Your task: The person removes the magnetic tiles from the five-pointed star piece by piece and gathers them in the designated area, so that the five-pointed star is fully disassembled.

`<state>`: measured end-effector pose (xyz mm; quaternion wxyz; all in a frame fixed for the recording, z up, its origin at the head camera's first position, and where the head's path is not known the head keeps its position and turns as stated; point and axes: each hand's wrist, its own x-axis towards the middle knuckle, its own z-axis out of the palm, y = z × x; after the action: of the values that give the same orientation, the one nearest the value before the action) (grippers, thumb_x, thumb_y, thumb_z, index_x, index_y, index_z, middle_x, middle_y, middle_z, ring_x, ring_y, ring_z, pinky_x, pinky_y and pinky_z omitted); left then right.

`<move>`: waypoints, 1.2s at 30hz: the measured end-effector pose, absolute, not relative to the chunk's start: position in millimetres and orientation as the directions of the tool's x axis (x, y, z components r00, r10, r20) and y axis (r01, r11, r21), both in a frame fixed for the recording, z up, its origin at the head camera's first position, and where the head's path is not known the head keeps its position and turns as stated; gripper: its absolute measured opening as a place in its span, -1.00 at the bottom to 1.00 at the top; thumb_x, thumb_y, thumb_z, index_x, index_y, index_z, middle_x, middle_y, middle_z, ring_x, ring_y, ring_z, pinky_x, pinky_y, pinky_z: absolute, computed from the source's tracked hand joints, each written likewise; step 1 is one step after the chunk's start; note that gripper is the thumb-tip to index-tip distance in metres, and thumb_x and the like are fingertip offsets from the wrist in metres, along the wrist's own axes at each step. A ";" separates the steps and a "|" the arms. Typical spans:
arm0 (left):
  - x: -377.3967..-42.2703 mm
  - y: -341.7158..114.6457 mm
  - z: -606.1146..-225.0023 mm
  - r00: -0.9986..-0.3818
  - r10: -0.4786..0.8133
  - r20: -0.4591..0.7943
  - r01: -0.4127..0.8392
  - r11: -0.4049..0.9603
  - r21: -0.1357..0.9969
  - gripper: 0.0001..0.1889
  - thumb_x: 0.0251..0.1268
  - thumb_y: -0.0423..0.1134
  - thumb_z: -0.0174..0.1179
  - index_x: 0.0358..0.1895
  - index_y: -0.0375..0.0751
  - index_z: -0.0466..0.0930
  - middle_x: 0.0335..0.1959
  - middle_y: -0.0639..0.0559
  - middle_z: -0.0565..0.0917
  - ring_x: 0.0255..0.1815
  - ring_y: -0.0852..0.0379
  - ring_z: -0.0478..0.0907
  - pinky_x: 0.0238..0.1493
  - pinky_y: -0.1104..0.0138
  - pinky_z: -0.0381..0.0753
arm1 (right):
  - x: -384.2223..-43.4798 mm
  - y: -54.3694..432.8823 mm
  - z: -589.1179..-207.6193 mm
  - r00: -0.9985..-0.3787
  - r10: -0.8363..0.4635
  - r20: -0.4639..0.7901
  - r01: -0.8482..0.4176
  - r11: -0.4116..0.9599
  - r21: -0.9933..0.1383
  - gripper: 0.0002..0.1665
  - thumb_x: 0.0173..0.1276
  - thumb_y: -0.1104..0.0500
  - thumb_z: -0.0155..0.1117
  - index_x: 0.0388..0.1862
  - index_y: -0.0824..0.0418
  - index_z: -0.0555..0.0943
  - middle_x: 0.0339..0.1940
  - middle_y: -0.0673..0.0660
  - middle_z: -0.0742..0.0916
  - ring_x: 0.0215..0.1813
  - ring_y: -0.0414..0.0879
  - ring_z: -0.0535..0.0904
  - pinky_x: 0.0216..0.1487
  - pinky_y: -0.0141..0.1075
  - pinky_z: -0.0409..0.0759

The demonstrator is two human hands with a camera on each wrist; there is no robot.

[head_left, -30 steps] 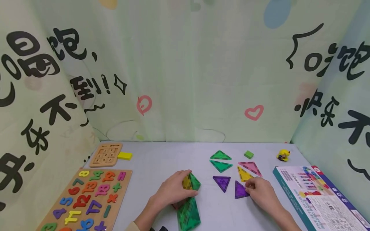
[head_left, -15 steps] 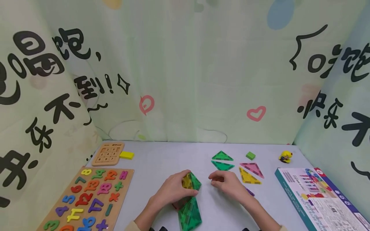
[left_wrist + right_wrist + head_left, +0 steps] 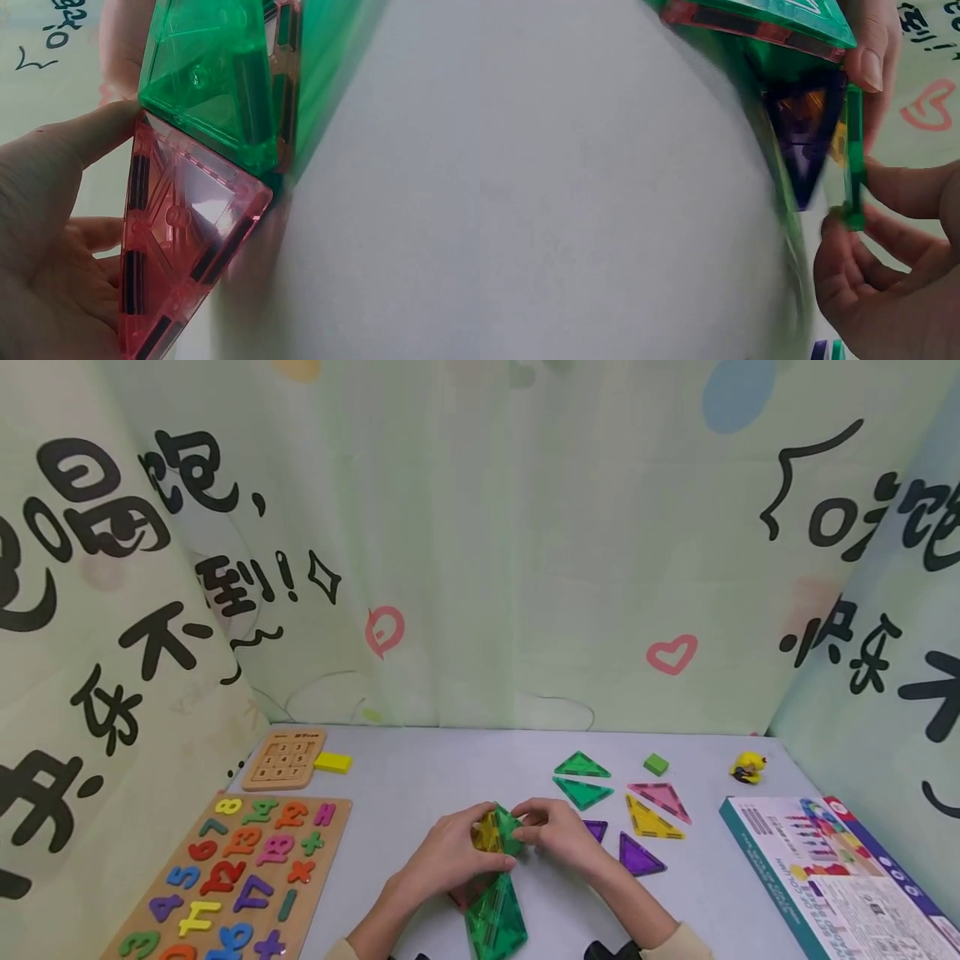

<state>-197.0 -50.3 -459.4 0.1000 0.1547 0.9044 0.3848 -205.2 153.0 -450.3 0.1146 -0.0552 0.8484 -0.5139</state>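
Note:
My left hand [image 3: 446,853] grips the upper part of a build of translucent magnetic tiles [image 3: 497,920], thumb in front and fingers behind. Yellow [image 3: 487,837] and green tiles show beside its fingers; in the left wrist view a pink triangular tile [image 3: 180,232] joins a green one [image 3: 206,82]. From the right, my right hand [image 3: 558,835] reaches the top end. Between thumb and fingers it pinches a green tile [image 3: 853,165], seen edge-on in the right wrist view. A dark purple triangular tile [image 3: 804,139] stands inside the build next to it.
Loose triangular tiles lie to the right: green [image 3: 583,793], pink [image 3: 663,800], yellow [image 3: 651,820] and purple [image 3: 640,856]. A number puzzle board [image 3: 333,835] fills the left side, a tile box [image 3: 832,868] the right. A small yellow figure [image 3: 747,767] stands at the back.
My right hand has left the purple tile on the table and swung left to the build, where it now pinches a green tile. My left hand keeps its grip.

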 end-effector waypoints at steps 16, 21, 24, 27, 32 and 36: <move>-196.8 -49.0 -459.0 -0.934 0.346 -0.087 0.182 0.671 0.719 -0.12 -0.02 0.24 0.46 0.40 -0.03 0.41 0.19 -0.03 0.63 0.06 0.05 0.59 0.02 0.08 0.63 | -267.6 163.2 -434.8 -0.998 -0.042 -0.042 0.020 0.431 -0.902 -0.81 0.31 0.31 0.28 -0.12 0.35 0.68 -0.20 0.20 0.76 -0.24 -0.09 0.61 -0.13 -0.17 0.63; -199.0 -49.0 -458.8 -0.940 0.321 -0.117 0.149 0.693 0.706 -0.10 -0.05 0.26 0.46 0.41 0.01 0.39 0.15 -0.01 0.64 -0.02 0.11 0.57 -0.01 0.10 0.64 | -303.1 152.3 -444.0 -0.999 -0.022 -0.040 0.023 0.517 -0.855 -0.71 0.36 0.34 0.14 -0.03 0.31 0.72 0.05 0.24 0.74 0.09 0.04 0.59 0.02 -0.20 0.59; -199.5 -48.6 -459.2 -0.941 0.315 -0.127 0.138 0.697 0.704 -0.08 -0.06 0.27 0.47 0.41 0.00 0.38 0.14 -0.01 0.64 -0.06 0.12 0.56 -0.03 0.11 0.65 | -317.0 147.4 -452.7 -0.999 -0.012 -0.048 0.034 0.540 -0.841 -0.68 0.37 0.36 0.10 0.00 0.31 0.71 0.10 0.25 0.72 0.18 0.08 0.56 0.09 -0.16 0.56; -199.7 -49.5 -459.7 -0.943 0.309 -0.125 0.136 0.697 0.704 -0.08 -0.07 0.27 0.47 0.41 -0.01 0.38 0.15 -0.01 0.63 -0.07 0.13 0.56 -0.03 0.11 0.65 | -325.6 142.8 -460.1 -1.000 -0.006 -0.020 0.013 0.556 -0.831 -0.65 0.36 0.38 0.07 0.03 0.32 0.69 0.08 0.28 0.71 0.14 0.10 0.56 0.11 -0.11 0.56; -199.1 -48.2 -461.2 -0.942 0.312 -0.125 0.139 0.700 0.700 -0.07 -0.07 0.29 0.46 0.41 0.00 0.38 0.17 -0.02 0.62 -0.05 0.13 0.56 -0.01 0.11 0.65 | -321.4 143.1 -465.0 -0.998 0.005 0.071 -0.054 0.589 -0.806 -0.65 0.35 0.37 0.09 0.05 0.33 0.67 0.03 0.29 0.73 0.09 0.14 0.60 0.11 -0.02 0.58; -198.8 -49.3 -461.9 -0.946 0.300 -0.120 0.138 0.711 0.690 -0.08 -0.08 0.31 0.46 0.39 0.01 0.39 0.12 -0.02 0.63 -0.04 0.12 0.56 -0.01 0.12 0.64 | -304.7 142.4 -461.2 -0.996 -0.049 0.080 -0.093 0.600 -0.795 -0.74 0.36 0.30 0.18 -0.04 0.29 0.72 -0.05 0.23 0.77 0.01 0.06 0.64 0.02 -0.10 0.63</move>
<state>-198.8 -49.3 -461.9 0.1120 0.1194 0.9181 0.3611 -304.7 142.4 -461.2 -0.0247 -0.0396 0.8941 -0.4455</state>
